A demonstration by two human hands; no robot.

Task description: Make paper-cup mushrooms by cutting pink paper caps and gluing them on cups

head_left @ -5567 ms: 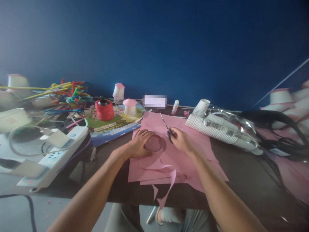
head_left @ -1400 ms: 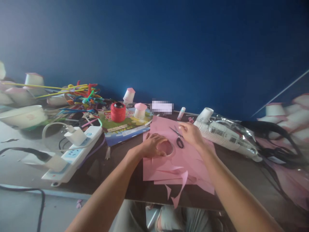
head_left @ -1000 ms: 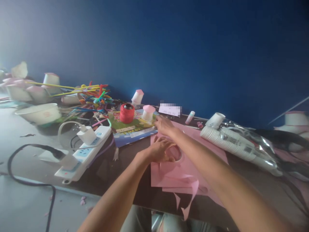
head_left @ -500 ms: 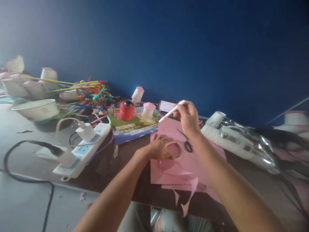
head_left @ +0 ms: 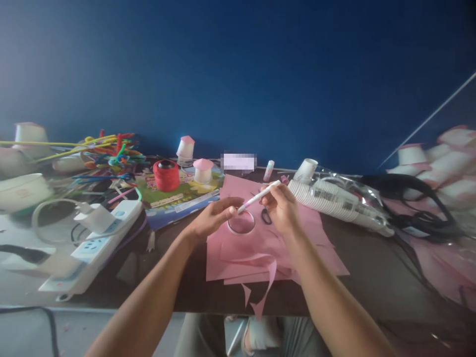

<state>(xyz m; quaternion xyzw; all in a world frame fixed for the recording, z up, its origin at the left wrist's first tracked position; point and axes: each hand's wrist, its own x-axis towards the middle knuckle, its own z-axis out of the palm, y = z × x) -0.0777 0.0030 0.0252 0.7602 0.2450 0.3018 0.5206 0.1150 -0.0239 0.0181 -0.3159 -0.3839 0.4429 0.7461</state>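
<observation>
My right hand grips a white marker pen with a pinkish band, its far end slanting up to the right. The pen's lower left end sits at the thumb and fingertips of my left hand, which close on it. Just below that end, a ring-shaped thing with a pale rim lies on the pink paper; whether it is a tape roll or a cup rim I cannot tell. Dark-handled scissors lie beside my right hand, partly covered. Cut pink strips hang over the table edge.
Left are a power strip, colourful pipe cleaners and a red thread spool on a printed booklet. Behind stand pink-topped cups and a glue stick. Right lies a bagged paper-cup stack.
My left hand has left the ring and come up to the pen's lower end. The right hand has lowered the pen toward it. The view has turned right.
</observation>
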